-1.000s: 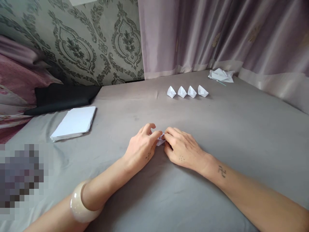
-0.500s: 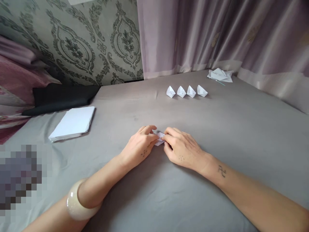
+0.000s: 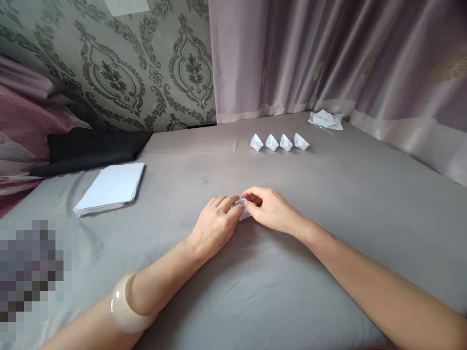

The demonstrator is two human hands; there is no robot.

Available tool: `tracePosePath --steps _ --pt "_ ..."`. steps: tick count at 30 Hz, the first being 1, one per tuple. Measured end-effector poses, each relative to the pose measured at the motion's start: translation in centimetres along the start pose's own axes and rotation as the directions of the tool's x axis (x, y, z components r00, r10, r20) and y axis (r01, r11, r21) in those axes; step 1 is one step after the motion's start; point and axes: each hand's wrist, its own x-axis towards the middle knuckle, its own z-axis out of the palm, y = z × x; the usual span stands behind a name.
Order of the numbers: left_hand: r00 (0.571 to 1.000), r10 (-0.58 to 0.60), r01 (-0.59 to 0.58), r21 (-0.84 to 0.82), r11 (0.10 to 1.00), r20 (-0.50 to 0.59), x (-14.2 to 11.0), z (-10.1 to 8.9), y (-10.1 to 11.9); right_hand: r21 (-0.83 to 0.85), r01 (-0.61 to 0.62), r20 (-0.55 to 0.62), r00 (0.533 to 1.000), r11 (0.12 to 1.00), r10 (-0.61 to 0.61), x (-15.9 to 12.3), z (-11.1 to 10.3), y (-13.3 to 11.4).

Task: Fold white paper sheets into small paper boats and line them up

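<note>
A small folded white paper (image 3: 245,213) is between my two hands, low over the grey cloth. My left hand (image 3: 217,221) grips its left side, fingers bent and thumb against the paper. My right hand (image 3: 272,209) pinches the upper right part between thumb and fingertips. Both hands cover much of the paper, so its full shape is hidden. Farther off, several folded white paper boats stand in a row, the leftmost boat (image 3: 257,142) and the rightmost boat (image 3: 301,141) among them.
A stack of white paper (image 3: 111,188) lies at the left, with a black cloth (image 3: 95,148) behind it. Loose folded papers (image 3: 326,119) and a thin greenish stick (image 3: 327,131) lie at the back right by the curtain (image 3: 292,53). The patterned wall (image 3: 153,68) closes off the back left.
My right hand has turned and now pinches the paper from the upper right. My left fingers have shifted over its left side. The view has tilted slightly upward.
</note>
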Motion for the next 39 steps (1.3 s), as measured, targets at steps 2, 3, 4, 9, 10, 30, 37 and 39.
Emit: tracePosePath --steps 2,3,4,9,10,30,37,39 --pt "0.998 0.059 -0.059 0.084 0.995 0.002 -0.1 -0.2 0.3 0.007 -0.027 0.042 0.999 1.000 0.026 0.5 -0.1 0.2" --pt "0.997 0.069 -0.070 0.102 0.992 0.020 -0.1 -0.3 0.4 -0.001 -0.031 0.061 0.998 1.000 0.031 0.6 -0.2 0.3" --pt "0.997 0.066 -0.071 0.105 0.992 0.043 -0.2 -0.3 0.5 -0.013 -0.031 0.079 0.996 0.999 0.032 0.7 -0.3 0.3" --pt "0.991 -0.026 0.030 -0.032 0.999 0.128 -0.1 -0.1 0.5 -0.149 -0.016 0.090 0.996 0.989 0.029 0.7 -0.2 0.2" --pt "0.990 -0.058 0.068 -0.078 0.995 0.128 0.0 0.0 0.3 -0.202 -0.003 0.071 0.997 0.979 0.017 0.6 0.0 0.1" --pt "0.940 -0.266 0.332 -0.398 0.856 0.213 0.6 0.1 -1.0 -0.558 0.156 0.103 0.988 0.815 -0.119 -1.2 0.8 -2.1" --pt "0.935 -0.221 0.315 -0.366 0.876 0.278 1.1 -0.1 -1.4 -0.332 0.145 0.041 0.989 0.932 -0.139 -0.6 0.7 -0.6" --pt "0.926 -0.243 0.341 -0.362 0.868 0.290 1.3 -0.4 -1.3 -0.222 0.121 -0.018 0.992 0.968 -0.128 -0.4 0.3 -0.2"
